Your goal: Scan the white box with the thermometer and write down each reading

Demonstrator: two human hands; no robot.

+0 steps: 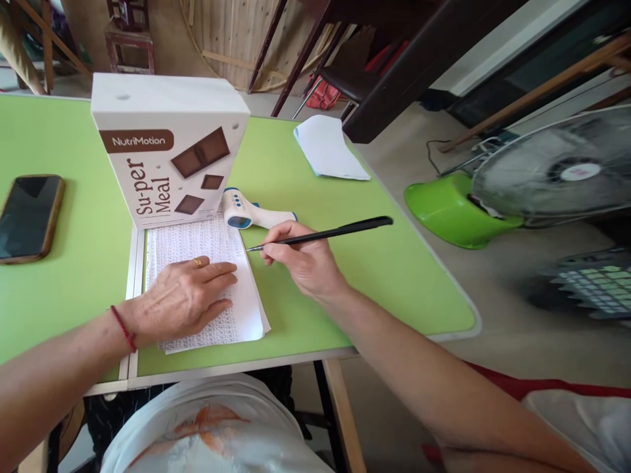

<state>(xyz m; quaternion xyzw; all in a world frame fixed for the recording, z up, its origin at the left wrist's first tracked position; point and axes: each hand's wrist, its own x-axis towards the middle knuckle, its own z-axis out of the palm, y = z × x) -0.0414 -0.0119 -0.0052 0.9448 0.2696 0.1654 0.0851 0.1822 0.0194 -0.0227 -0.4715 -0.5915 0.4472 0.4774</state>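
The right grip [305,256] pinches a long slim black pen [345,228] between thumb and fingers, well behind the point; the tip is right by the right edge of a stack of white paper sheets covered in dense handwriting [246,315], though I cannot tell whether it touches; the left grip [190,295] lies palm down and lightly spread on the sheets, holding nothing; the stack rests on a light green surface with a pale metal edge [394,289], its far end meeting a tall white cardboard box with brown chocolate pictures [172,157]; a white and blue plastic infrared thermometer [239,210] lies just beside the box, near the right hand's fingers.

As I judge it, a tip landing past the paper's edge could mark the green top; a light left palm could let the loose sheets slide or fan out; a knock from the right knuckles could shift the thermometer; tugging the stack might unsettle the box, if it stands on the sheets, which I cannot make out.
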